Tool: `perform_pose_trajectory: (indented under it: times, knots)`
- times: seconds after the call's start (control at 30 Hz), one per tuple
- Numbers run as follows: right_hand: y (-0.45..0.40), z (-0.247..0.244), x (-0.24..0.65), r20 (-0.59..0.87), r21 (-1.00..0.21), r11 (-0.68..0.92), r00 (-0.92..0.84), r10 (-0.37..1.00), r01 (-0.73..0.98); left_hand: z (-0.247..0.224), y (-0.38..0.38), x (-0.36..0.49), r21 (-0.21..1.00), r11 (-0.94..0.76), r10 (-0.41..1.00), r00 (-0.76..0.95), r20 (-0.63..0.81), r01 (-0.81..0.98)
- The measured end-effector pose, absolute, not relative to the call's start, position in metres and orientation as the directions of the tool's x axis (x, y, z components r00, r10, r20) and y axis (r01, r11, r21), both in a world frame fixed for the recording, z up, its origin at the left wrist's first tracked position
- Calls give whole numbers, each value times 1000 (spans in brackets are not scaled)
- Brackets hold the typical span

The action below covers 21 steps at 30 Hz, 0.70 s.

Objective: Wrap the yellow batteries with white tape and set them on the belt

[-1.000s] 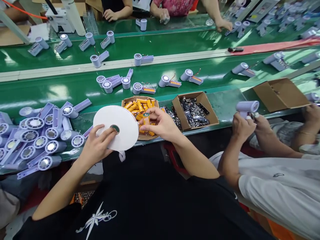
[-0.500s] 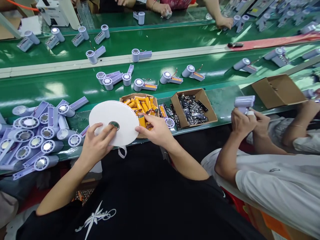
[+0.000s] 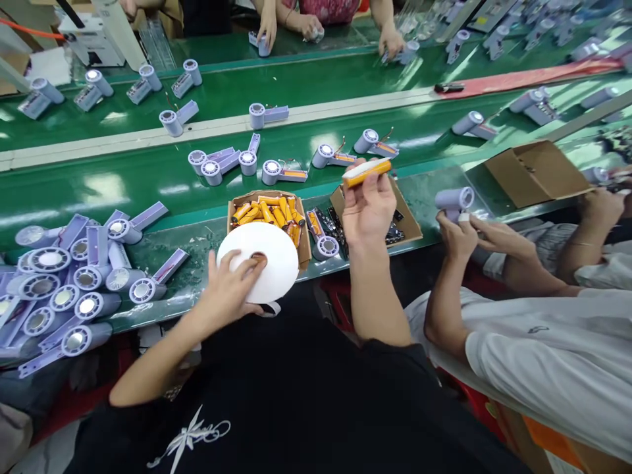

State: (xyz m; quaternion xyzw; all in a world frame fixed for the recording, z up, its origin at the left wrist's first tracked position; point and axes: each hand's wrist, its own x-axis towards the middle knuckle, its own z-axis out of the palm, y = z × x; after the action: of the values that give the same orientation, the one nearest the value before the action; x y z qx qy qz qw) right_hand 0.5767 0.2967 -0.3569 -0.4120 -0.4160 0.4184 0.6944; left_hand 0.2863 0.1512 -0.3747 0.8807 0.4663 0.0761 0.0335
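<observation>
My left hand (image 3: 232,280) grips a white roll of tape (image 3: 279,263), with fingers at its centre hole and the thumb beneath. A short tape end hangs under the roll. Raised over a carton of small circuit boards (image 3: 407,220), my right hand (image 3: 368,207) holds an orange cylindrical battery (image 3: 368,172) between thumb and fingers, a white strip along its upper side. Behind the roll stands a carton of orange batteries (image 3: 269,209). One lilac fan housing (image 3: 326,246) with a battery in its handle lies between the two cartons.
A pile of lilac fan housings (image 3: 64,283) covers the bench at left. More housings (image 3: 271,171) lie on the green conveyor (image 3: 162,178). At right, a co-worker's hands (image 3: 459,230) hold a housing near an open carton (image 3: 538,174). Other people's hands work across the belt.
My right hand has moved from the roll's edge up and right, now with a white-stripped battery in it. The roll has shifted right and down in view. Across the belt, hands now touch housings.
</observation>
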Motion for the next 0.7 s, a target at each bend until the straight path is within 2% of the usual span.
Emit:
perform_pose_trajectory:
  times: [0.07, 0.13, 0.2, 0.27, 0.3, 0.37, 0.43, 0.5, 0.57, 0.7]
  knots:
    - [308, -349, 586, 237, -936, 288, 242, 941, -203, -352, 213, 284, 233, -635, 749, 661, -47, 736]
    - [313, -346, 582, 236, -951, 262, 161, 958, -165, -333, 291, 284, 322, -580, 753, 643, -138, 748]
    - [319, -345, 573, 248, -951, 265, 120, 961, -157, -326, 370, 292, 228, -389, 911, 410, -48, 892]
    - [329, -345, 564, 258, -946, 270, 90, 962, -180, -331, 440, 309, 66, -265, 964, 264, 24, 962]
    - [335, -345, 561, 258, -944, 266, 68, 964, -193, -335, 469, 318, -5, -235, 972, 235, 6, 972]
    - [345, -345, 562, 252, -947, 249, 10, 968, -204, -342, 511, 335, -98, -228, 969, 216, -119, 969]
    - [350, -346, 571, 240, -957, 230, -38, 970, -178, -342, 530, 341, -130, -269, 947, 237, -219, 954]
    - [349, -347, 584, 240, -964, 231, -55, 969, -132, -334, 523, 327, -130, -350, 924, 319, -211, 928]
    - [346, -346, 595, 261, -963, 256, -62, 963, -86, -326, 497, 292, -110, -430, 895, 408, -180, 896]
    - [362, -338, 584, 328, -944, 329, -128, 936, -12, -331, 427, 202, -24, -509, 840, 491, -233, 860]
